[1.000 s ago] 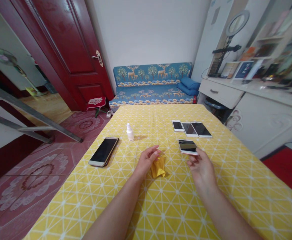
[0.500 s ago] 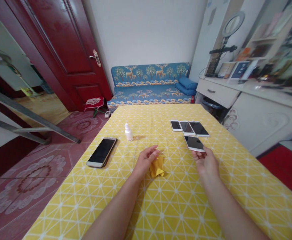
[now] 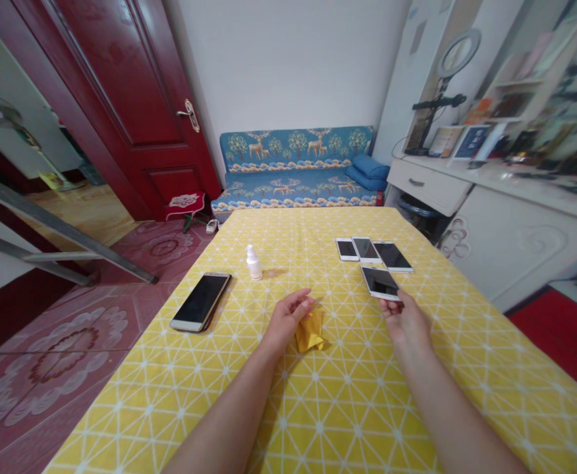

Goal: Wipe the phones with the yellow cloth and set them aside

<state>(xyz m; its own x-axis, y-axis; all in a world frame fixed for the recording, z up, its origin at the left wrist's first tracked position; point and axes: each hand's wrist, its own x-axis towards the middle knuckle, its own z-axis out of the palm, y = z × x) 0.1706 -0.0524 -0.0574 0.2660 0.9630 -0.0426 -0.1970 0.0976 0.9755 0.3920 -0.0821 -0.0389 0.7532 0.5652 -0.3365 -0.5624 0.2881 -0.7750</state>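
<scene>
My right hand (image 3: 404,319) grips the near edge of a white-framed smartphone (image 3: 380,283), holding it just above the yellow tablecloth (image 3: 348,408). My left hand (image 3: 286,322) holds nothing, its fingers relaxed and together. Beside those fingers lies a crumpled yellow cloth (image 3: 309,331). Several phones lie side by side beyond my right hand: a small white one (image 3: 347,249), a white one (image 3: 366,249) and a larger one (image 3: 392,256). To my left lies a large gold-framed smartphone (image 3: 200,301), with a small white dropper bottle (image 3: 253,263) standing upright beyond it.
The table ends at a blue deer-patterned sofa (image 3: 296,174). A red door (image 3: 120,112) and a patterned red floor (image 3: 56,349) lie to the left. A white drawer unit (image 3: 427,186) with a ring light (image 3: 458,54) stands to the right.
The phone in my right hand has swung round and shifted slightly toward the right, its far end now near the row of phones. My left hand and the yellow cloth stay nearly still.
</scene>
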